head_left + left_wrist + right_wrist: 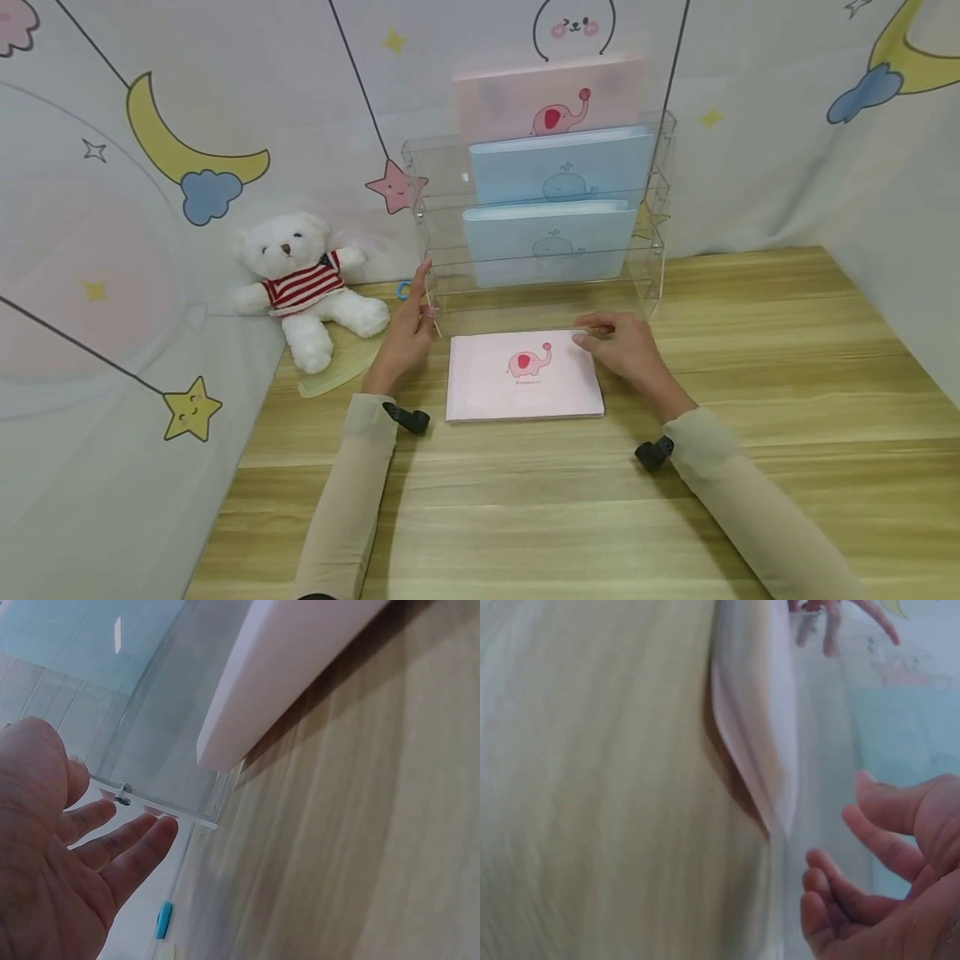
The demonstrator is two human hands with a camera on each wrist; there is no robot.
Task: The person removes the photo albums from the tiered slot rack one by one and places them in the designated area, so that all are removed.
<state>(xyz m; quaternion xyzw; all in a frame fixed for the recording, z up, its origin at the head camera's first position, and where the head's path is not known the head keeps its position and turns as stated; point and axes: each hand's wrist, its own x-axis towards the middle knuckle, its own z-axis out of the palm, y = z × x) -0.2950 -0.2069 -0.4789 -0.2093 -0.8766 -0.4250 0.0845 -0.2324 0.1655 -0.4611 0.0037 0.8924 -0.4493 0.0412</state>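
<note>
A pink booklet (525, 392) with a red elephant on its cover lies flat on the table, in front of a clear plastic rack (540, 308). My left hand (405, 342) is at the rack's left side, its fingertips against the outer face of the side panel in the left wrist view. By the booklet's far right corner is my right hand (626, 346). In the right wrist view its fingers (877, 847) are loosely bent and apart from the booklet, holding nothing. Two light blue booklets (555, 171) with whales and another pink booklet (510, 100) stand in the rack's tiers.
A white teddy bear (292, 267) in a striped shirt sits left of the rack. A yellowish comb-like piece (337, 371) lies under its legs, and a small blue item (403, 290) is beside the rack. A patterned cloth wall (750, 150) stands behind the table (787, 375).
</note>
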